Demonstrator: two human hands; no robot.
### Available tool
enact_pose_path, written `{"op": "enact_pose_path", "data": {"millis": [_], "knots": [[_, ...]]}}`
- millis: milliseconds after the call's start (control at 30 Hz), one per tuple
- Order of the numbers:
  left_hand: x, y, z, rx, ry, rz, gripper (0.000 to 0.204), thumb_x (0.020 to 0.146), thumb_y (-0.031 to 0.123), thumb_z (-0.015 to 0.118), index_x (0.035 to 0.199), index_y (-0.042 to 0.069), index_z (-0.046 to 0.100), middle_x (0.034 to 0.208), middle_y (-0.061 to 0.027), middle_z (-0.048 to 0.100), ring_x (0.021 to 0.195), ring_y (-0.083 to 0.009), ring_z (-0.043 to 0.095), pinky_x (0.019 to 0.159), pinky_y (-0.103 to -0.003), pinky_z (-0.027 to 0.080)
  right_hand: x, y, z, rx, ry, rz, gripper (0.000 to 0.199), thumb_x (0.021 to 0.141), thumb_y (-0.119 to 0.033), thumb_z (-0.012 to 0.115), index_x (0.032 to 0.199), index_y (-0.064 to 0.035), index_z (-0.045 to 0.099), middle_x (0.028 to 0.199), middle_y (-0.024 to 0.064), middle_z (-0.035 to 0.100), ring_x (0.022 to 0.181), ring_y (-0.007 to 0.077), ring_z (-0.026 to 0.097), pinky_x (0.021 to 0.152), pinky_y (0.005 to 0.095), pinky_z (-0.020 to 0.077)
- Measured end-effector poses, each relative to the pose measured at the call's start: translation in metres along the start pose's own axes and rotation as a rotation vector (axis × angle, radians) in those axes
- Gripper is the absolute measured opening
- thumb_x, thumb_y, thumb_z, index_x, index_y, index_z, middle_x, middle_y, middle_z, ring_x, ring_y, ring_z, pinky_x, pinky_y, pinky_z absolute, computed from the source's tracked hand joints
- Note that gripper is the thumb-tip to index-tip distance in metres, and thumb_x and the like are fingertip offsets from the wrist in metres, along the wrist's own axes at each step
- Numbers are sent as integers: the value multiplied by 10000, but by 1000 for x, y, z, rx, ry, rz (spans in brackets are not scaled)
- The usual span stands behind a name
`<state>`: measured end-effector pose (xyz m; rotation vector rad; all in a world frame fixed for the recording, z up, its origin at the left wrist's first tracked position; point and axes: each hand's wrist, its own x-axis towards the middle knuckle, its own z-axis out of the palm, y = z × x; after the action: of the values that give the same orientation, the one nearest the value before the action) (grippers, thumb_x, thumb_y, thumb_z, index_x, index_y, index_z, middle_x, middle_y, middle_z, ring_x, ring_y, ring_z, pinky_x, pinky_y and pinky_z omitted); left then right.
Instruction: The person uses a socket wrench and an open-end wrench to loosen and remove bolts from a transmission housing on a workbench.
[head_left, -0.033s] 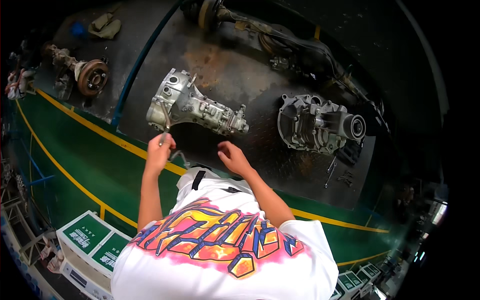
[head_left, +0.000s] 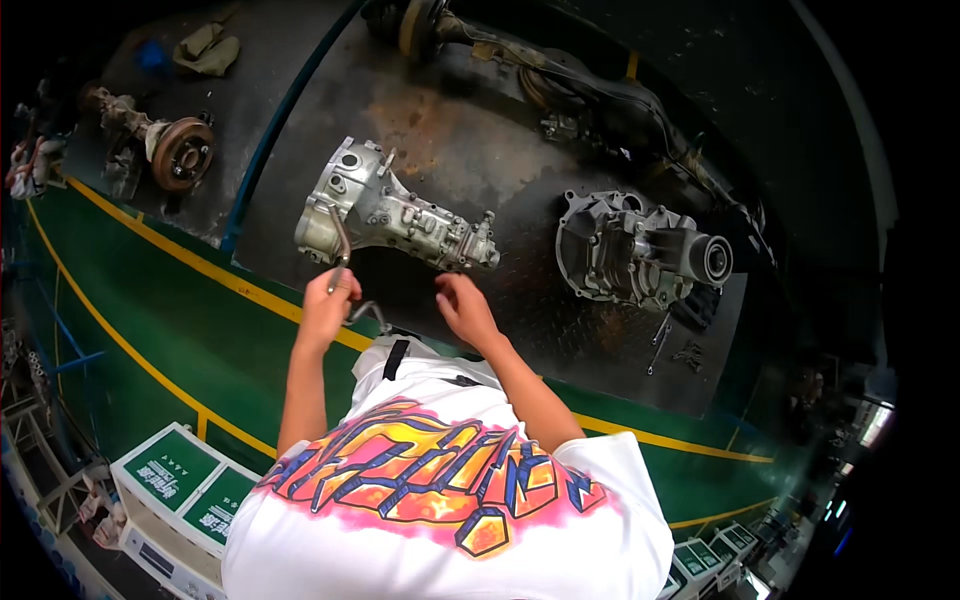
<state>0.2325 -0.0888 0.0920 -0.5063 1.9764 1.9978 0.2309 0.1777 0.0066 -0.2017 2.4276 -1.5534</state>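
My left hand (head_left: 328, 303) is closed round a bent metal crank handle (head_left: 342, 240). Its upper arm lies across the wide left end of a silver gearbox (head_left: 405, 212), while a cranked lower part sticks out to the right below my fist. Whether the tip sits on a bolt is too small to tell. Just below the narrower right end of that gearbox, my right hand (head_left: 468, 312) hovers, fingers loosely bent, thumb a little apart, with nothing visible in it.
A second gearbox (head_left: 640, 250) stands on the dark metal table (head_left: 560, 340) at the right, beside wrenches (head_left: 659, 345) and small parts (head_left: 690, 355). An axle (head_left: 590, 75) lies along the back. A rusty brake hub (head_left: 183, 153) and a cloth (head_left: 207, 50) are at the far left.
My left hand and the crank handle have shifted slightly to the right. The right hand stays almost in place.
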Motion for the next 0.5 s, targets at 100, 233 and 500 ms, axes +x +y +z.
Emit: {"op": "enact_pose_path", "data": {"millis": [100,233,500], "knots": [[15,-4,10,-206,-66,-78,370,1043,341,504,806,62,556,674,12,494,486,-33,351,450,-231,259,40,-11,13,-277,260,-141,262,867,12,608,1121,-49,636,1024,162,568,927,371,595,790,436,496],[29,4,4,-198,-176,-93,398,1044,376,495,806,61,546,664,15,476,497,-40,364,454,-232,275,68,2,13,-595,248,-264,164,871,4,602,1028,-25,640,976,141,594,917,350,602,788,439,506],[37,8,-17,-148,-116,24,415,1039,392,505,807,54,570,684,5,519,557,-46,393,513,-231,311,86,-1,26,-738,104,138,184,891,-165,660,870,7,599,854,218,666,853,397,660,734,483,536]]}}
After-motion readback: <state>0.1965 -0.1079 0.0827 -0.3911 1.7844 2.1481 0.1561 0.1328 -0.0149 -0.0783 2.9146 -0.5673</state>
